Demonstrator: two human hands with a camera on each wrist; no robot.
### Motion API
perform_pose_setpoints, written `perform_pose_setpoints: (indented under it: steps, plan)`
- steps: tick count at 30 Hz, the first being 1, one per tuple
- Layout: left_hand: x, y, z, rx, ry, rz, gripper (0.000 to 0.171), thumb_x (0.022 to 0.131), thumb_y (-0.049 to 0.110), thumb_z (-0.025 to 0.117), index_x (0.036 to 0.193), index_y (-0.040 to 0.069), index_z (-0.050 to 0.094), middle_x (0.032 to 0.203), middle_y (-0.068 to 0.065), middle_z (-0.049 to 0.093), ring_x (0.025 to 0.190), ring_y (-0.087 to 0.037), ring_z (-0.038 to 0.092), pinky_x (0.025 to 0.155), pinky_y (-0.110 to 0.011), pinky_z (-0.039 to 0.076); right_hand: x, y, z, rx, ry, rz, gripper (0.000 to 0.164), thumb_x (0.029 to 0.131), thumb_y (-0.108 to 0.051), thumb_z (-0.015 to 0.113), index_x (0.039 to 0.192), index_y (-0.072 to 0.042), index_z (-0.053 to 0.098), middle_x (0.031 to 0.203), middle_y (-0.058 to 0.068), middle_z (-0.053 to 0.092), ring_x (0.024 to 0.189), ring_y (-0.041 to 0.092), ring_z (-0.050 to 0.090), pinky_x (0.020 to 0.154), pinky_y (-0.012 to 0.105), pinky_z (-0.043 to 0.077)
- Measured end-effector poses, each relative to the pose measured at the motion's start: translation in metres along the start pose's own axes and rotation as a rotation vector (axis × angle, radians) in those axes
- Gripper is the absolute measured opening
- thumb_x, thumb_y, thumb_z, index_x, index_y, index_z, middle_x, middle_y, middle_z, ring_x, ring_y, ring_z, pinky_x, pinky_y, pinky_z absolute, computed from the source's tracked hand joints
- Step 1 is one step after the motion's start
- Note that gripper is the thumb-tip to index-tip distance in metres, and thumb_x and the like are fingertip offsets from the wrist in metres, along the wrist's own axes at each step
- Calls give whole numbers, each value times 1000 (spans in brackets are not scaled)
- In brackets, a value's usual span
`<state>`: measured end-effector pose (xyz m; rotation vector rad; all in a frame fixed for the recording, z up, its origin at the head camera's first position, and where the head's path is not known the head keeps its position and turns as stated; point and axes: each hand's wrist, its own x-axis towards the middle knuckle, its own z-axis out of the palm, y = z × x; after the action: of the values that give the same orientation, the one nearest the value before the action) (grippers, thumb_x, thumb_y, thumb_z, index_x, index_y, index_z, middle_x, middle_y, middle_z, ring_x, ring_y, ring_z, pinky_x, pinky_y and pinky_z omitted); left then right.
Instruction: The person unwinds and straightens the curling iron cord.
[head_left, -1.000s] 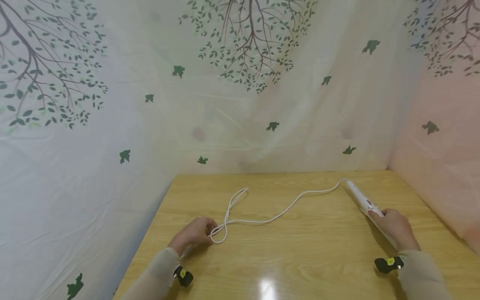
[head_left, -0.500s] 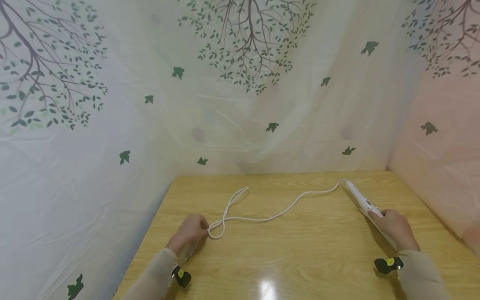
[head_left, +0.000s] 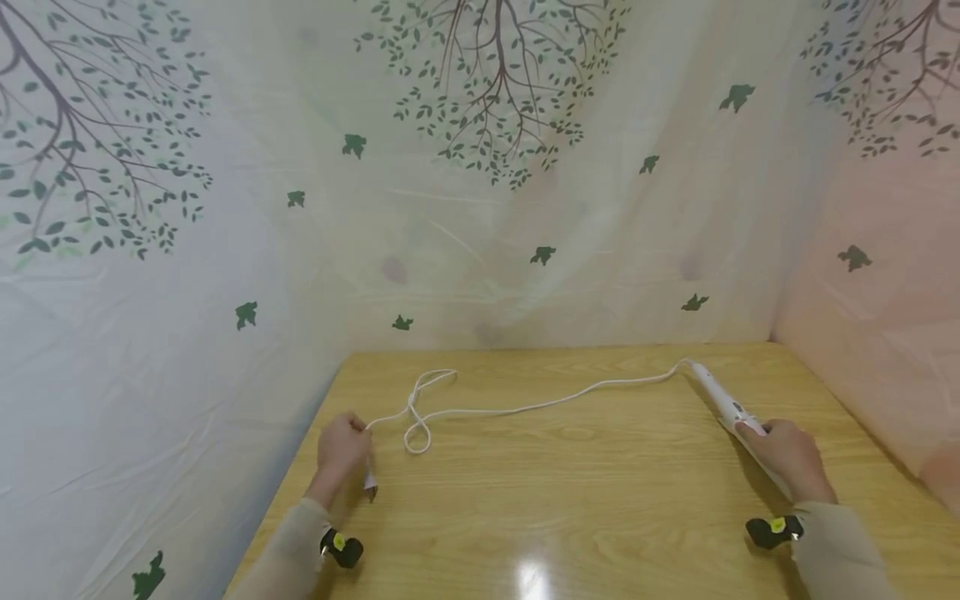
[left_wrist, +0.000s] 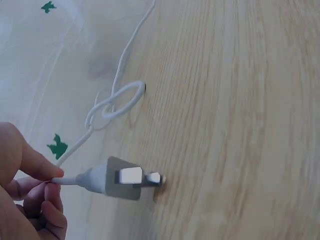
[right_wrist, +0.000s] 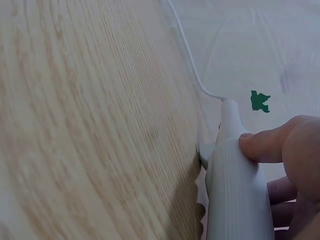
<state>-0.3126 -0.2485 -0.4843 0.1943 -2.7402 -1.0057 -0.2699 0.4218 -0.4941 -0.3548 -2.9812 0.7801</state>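
Observation:
My left hand (head_left: 343,450) pinches the white power cord (left_wrist: 67,181) between thumb and fingers, just behind the plug (left_wrist: 107,177). The plug hangs over the table with its metal prongs pointing away from the fingers. From there the cord runs through a loose loop (head_left: 417,437) and across the table to a long white hair iron (head_left: 716,392). That iron lies slanted at the right, with its cord end toward the back. My right hand (head_left: 791,454) grips its near part, thumb along the top; the palm and sleeve hide the near end.
A wood-grain table (head_left: 570,492) spreads under both hands. Pale hanging sheets (head_left: 465,275) printed with trees and leaves stand behind it and on both sides. Each wrist wears a small black camera, such as the left wrist camera (head_left: 345,550).
The left hand has moved left, drawing the cord and its loops with it, and the plug now shows below the fingers. The right hand and hair iron have stayed in place.

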Motion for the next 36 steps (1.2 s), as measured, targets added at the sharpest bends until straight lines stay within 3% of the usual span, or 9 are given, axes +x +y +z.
perform_pose_setpoints:
  steps: [8, 11, 18, 25, 29, 36]
  plan:
    - [-1, -20, -16, -4, 136, -52, 21, 82, 6, 53, 94, -7, 65, 91, -24, 67, 78, -36, 63, 65, -47, 51, -4, 5, -4, -6, 54, 74, 63, 96, -46, 47, 99, 16, 58, 75, 20, 58, 67, 31, 52, 53, 32, 36]
    - [-3, -25, -19, 11, 153, -81, 20, 78, 5, 54, 91, -5, 65, 89, -23, 67, 78, -36, 63, 64, -46, 50, -3, 5, -6, 2, 49, 88, 65, 96, -48, 47, 101, 16, 58, 76, 20, 57, 68, 31, 52, 53, 33, 36]
    - [-4, -31, -17, 84, 3, -123, 14, 78, 3, 56, 86, -3, 66, 84, -17, 67, 75, -31, 61, 62, -39, 50, -3, 3, -9, 3, 35, 112, 67, 96, -49, 47, 104, 17, 57, 78, 22, 58, 68, 31, 52, 52, 34, 37]
    - [-6, -34, -11, 187, -79, -77, 7, 75, 4, 62, 79, 0, 66, 74, -12, 65, 67, -27, 59, 59, -39, 49, -4, 3, -7, 2, 7, 100, 69, 94, -53, 48, 103, 15, 58, 76, 20, 57, 67, 29, 53, 51, 34, 38]
    - [-8, -40, -7, 191, -125, -74, 5, 74, 7, 68, 77, 4, 66, 73, -9, 65, 66, -26, 58, 58, -38, 47, -4, 5, -6, -2, 11, 86, 70, 94, -54, 49, 104, 15, 59, 80, 23, 60, 68, 30, 55, 52, 34, 38]
    - [-8, -36, -9, 196, -171, 5, 15, 75, 14, 78, 77, 3, 68, 72, -6, 66, 65, -23, 59, 57, -36, 47, -2, 8, -6, -17, -7, 58, 76, 93, -55, 49, 107, 19, 58, 87, 29, 62, 71, 31, 56, 54, 32, 38]
